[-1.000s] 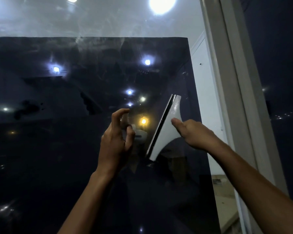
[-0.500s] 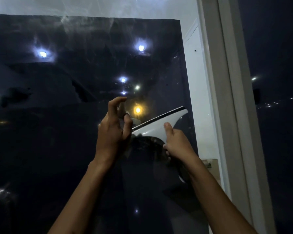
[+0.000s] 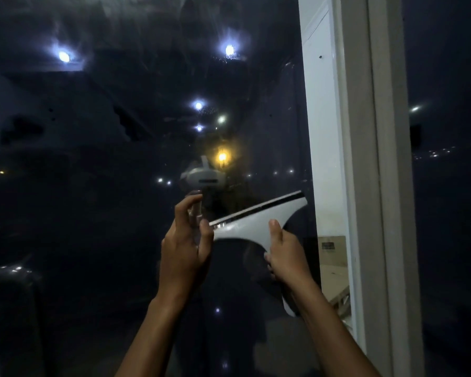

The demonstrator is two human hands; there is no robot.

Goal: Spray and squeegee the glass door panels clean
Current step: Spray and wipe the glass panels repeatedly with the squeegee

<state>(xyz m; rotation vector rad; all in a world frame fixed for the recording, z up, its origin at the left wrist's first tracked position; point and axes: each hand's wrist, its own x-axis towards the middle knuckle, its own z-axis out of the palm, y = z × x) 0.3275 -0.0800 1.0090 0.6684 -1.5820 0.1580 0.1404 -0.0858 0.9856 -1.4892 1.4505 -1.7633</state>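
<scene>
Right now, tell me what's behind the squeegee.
Dark glass panel, night lights showing through. The squeegee, gripped by the right hand, covers the patch directly behind its head.

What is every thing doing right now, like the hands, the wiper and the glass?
Squeegee: held up at the glass, blade tilted, right end higher.
Right hand: gripping the squeegee's handle.
Left hand: closed on a small spray bottle, mostly hidden.
Glass panel: dark, reflective, faint streaks and droplets.
Door frame: upright, untouched.

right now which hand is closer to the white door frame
Right. The right hand grips the squeegee on the glass just left of the white door frame; the left hand is further left, holding something small I cannot make out.
</scene>
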